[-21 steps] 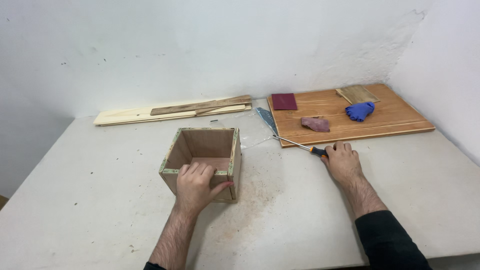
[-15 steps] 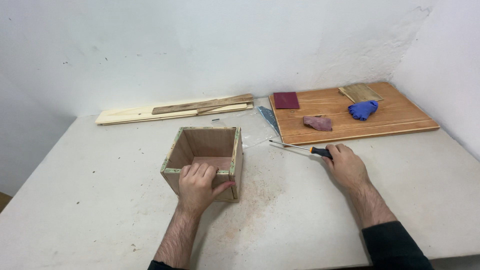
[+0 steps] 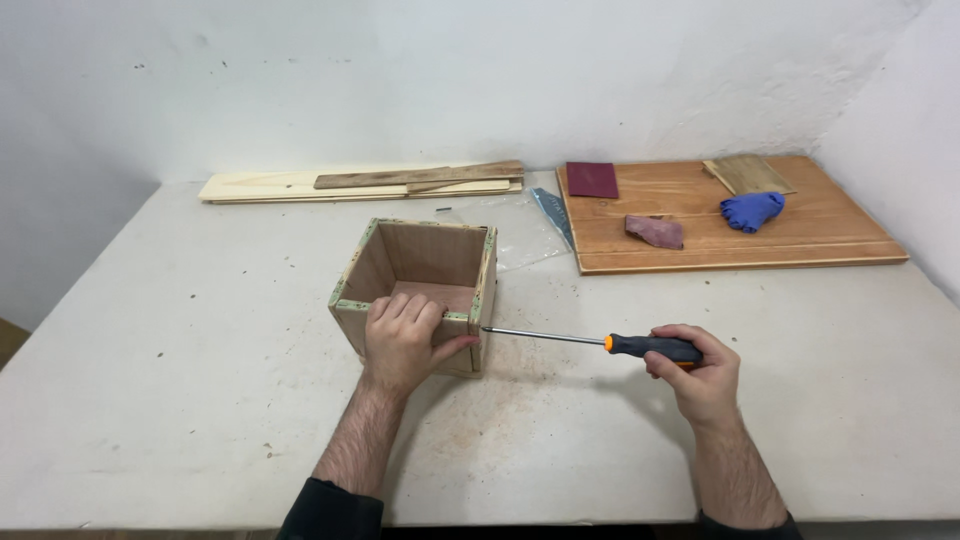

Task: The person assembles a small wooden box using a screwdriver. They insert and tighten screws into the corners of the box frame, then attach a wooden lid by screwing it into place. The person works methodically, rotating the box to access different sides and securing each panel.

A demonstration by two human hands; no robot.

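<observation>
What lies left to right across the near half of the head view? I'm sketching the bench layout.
Left hand → wooden box → screwdriver → right hand.

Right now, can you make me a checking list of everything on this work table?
Surface: white table, scuffed, with reddish dust near the box.
Job's things: open wooden box; screwdriver with black and orange handle, tip at the box's near right corner.
Clutter: wooden board carrying sandpaper pieces, a blue glove and a small wood block; long wood strips; clear plastic bag.
Grippers: left hand grips the box's near wall; right hand holds the screwdriver handle.
Cables: nothing seen.
Surroundings: white plaster wall.
</observation>
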